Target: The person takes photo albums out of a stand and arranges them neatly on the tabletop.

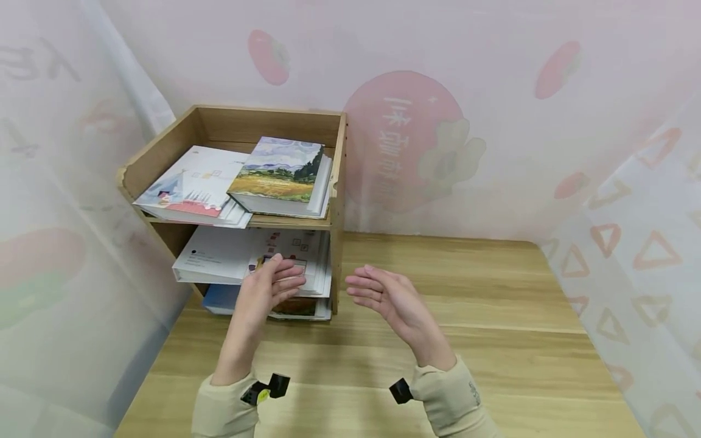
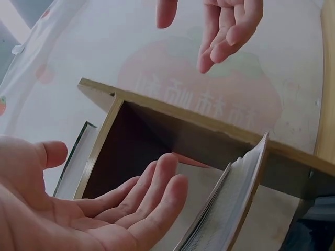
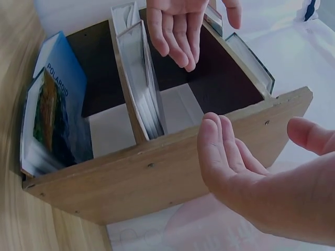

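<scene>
In the head view my left hand [image 1: 271,285] hovers in front of the wooden shelf's [image 1: 338,182] middle level, palm turned inward, fingers extended. My right hand [image 1: 391,298] is raised to the right of the shelf, facing the left one, with a gap between them. Neither hand holds anything. On the top level lie a white illustrated book [image 1: 202,176] and a book with a landscape painting cover [image 1: 282,167]. White books [image 1: 224,252] lie on the middle level, partly hidden by my left hand. A blue book [image 1: 221,298] and another dark-covered book [image 1: 301,306] lie at the bottom.
The shelf stands at the left back of a wooden table [image 1: 465,316]. Pale printed cloth [image 1: 509,152] hangs behind and on both sides. Small black devices [image 1: 279,385] are fastened at both sleeve cuffs. The blue book's cover [image 3: 65,78] reads "POLAROID" in the right wrist view.
</scene>
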Demonstrator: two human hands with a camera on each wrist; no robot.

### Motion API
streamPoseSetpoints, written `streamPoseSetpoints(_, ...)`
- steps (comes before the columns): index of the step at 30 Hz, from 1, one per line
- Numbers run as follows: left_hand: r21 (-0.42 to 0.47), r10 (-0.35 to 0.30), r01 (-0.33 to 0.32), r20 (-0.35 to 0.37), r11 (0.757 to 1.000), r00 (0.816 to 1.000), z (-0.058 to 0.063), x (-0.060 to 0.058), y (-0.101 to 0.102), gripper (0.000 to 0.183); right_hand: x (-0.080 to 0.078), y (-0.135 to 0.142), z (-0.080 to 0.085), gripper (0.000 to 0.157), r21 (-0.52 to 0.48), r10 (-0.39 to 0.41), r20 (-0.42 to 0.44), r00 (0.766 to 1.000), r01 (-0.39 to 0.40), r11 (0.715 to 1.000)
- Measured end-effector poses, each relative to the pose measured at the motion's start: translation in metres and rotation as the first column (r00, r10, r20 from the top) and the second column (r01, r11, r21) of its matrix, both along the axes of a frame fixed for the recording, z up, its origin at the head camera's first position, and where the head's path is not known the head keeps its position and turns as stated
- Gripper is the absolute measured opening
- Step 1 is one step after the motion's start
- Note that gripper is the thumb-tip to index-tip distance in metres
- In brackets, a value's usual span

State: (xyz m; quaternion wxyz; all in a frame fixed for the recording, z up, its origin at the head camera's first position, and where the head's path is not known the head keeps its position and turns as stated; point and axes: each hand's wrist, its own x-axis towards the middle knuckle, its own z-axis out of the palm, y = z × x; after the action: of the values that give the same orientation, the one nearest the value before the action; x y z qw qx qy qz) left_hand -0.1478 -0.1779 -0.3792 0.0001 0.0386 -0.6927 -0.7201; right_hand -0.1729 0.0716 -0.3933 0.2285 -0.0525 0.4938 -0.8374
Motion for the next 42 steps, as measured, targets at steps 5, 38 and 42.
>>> streamPoseSetpoints(5,0.033,-0.081,0.081,0.012,0.996,0.997,0.005,-0.007,-0.012,0.077,0.001,-0.003,0.005,0.038,-0.002,-0.008,0.009,1.0,0.008,1.0)
streamPoseSetpoints(38,0.423,0.044,-0.178,0.309,0.888,0.95,0.067,-0.043,-0.034,0.105,-0.036,-0.064,0.064,0.071,-0.207,0.205,0.308,0.929,-0.145,0.968)
streamPoseSetpoints(42,0.463,0.061,-0.23,0.351,0.856,0.934,0.077,-0.046,-0.036,0.108,-0.038,-0.069,0.066,0.07,-0.228,0.231,0.328,0.916,-0.16,0.96)
